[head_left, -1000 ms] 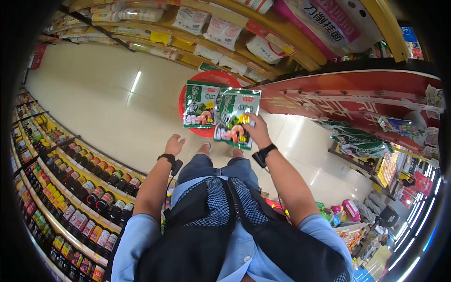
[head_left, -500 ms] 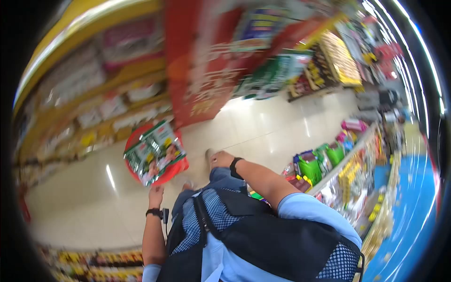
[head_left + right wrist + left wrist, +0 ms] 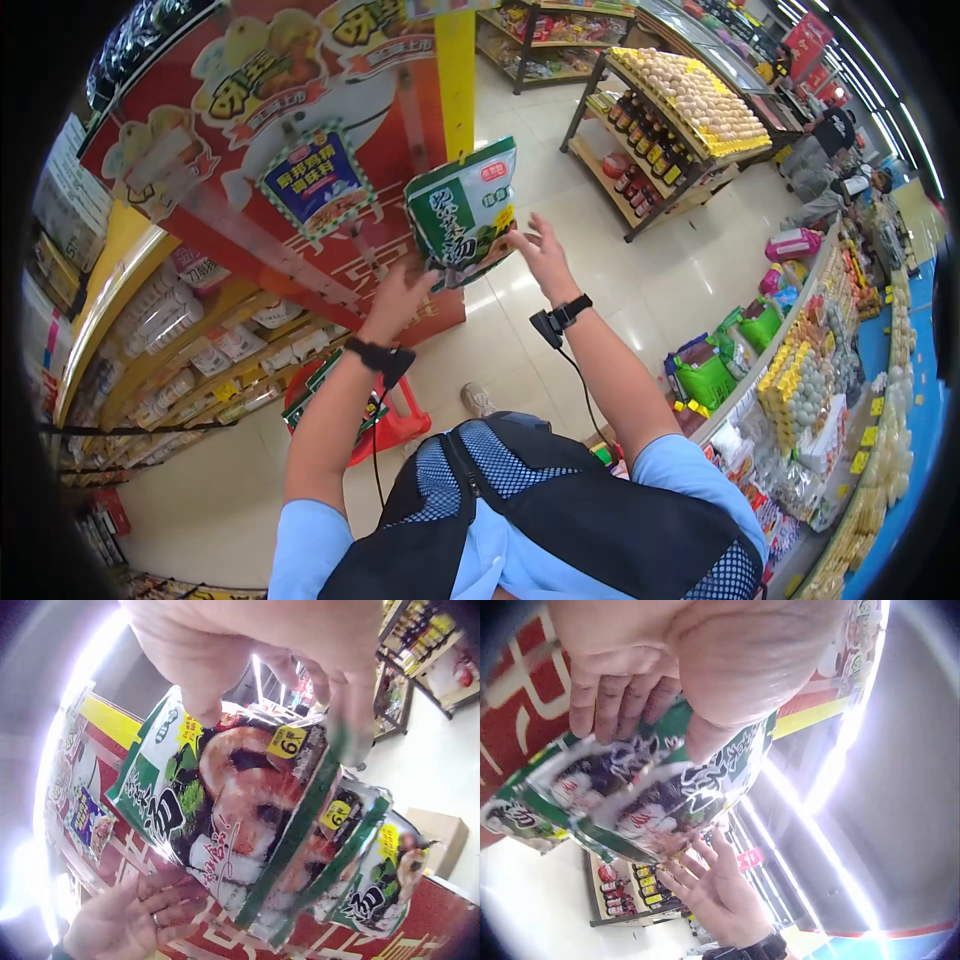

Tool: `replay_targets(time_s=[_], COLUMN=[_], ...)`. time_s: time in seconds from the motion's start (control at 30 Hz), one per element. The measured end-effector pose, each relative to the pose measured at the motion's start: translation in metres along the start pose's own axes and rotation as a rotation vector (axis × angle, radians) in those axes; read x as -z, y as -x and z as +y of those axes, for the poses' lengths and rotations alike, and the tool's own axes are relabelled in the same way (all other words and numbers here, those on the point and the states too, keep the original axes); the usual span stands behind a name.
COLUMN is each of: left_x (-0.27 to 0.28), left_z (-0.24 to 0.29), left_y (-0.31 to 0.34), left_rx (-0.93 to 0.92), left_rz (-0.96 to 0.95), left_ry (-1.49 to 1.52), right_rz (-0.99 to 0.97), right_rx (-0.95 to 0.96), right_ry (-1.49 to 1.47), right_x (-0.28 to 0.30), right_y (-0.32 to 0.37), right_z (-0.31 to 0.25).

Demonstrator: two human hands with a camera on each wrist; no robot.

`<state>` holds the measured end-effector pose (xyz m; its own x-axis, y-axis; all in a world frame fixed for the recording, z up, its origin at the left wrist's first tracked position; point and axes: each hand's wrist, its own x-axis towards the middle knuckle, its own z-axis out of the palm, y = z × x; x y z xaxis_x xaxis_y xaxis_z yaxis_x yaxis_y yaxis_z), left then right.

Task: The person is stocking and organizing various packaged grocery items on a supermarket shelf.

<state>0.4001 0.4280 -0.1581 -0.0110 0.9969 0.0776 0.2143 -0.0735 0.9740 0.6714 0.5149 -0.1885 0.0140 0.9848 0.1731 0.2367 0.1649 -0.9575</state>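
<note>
Green-and-white soup packets (image 3: 465, 210) with shrimp pictures hang in a stack at the end of a red display. At their lower left side is my left hand (image 3: 396, 302), its fingers extended near the edge. My right hand (image 3: 543, 258) is at the lower right, fingers spread and thumb close to the front packet. In the right wrist view, the right thumb and fingers straddle the front soup packet (image 3: 247, 787). The left hand (image 3: 124, 922), with a ring, reaches toward its edge. Below my left forearm, a red basket (image 3: 405, 425) holds similar green packets (image 3: 298, 410), partly hidden.
A blue seasoning packet (image 3: 318, 180) hangs on the red display panel (image 3: 405, 110). Shelves of white bags (image 3: 235, 340) stand at left. Ahead is a rack of eggs (image 3: 690, 95) with bottles (image 3: 645, 135) below. A produce counter (image 3: 800, 390) runs along the right.
The right hand held a soup packet over the basket, then let it go there. My view has turned right, and both hands have risen to the hanging packets.
</note>
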Motion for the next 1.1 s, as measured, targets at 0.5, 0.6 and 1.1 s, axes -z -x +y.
replay_targets(time_s=[0.5, 0.6, 1.1], left_x=[-0.015, 0.011, 0.198], left_z=[0.069, -0.031, -0.290], left_y=[0.060, 0.136, 0.440], left_rx=[0.287, 0.222, 0.836], left_rz=[0.206, 0.291, 0.906], left_ry=[0.505, 0.186, 0.427], right_rz=[-0.257, -0.165, -0.310], right_rx=[0.189, 0.071, -0.290], right_ry=[-0.223, -0.095, -0.041], right_x=[0.006, 0.000, -0.076], right_y=[0.023, 0.013, 0.032], right_z=[-0.038, -0.005, -0.020])
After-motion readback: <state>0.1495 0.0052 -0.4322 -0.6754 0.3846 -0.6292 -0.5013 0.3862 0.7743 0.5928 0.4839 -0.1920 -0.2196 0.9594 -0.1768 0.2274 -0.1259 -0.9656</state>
